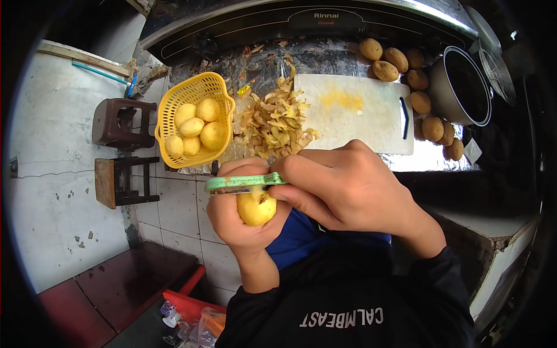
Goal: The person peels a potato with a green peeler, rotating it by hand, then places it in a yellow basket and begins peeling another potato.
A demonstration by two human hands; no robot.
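My left hand is wrapped around a mostly peeled yellow potato in front of my body. A dark mark shows near the potato's top. Between thumb and fingers, my right hand grips a green peeler, which lies across the potato's upper part, its blade close against the flesh. Part of the peeler's handle is hidden by the right fingers. Just beyond both hands is a heap of potato peels on the counter.
At the left, a yellow basket holds several peeled potatoes. A white cutting board with a yellow stain lies right of the peels. Several unpeeled potatoes sit around a metal pot. A stove stands behind; stools are at the left.
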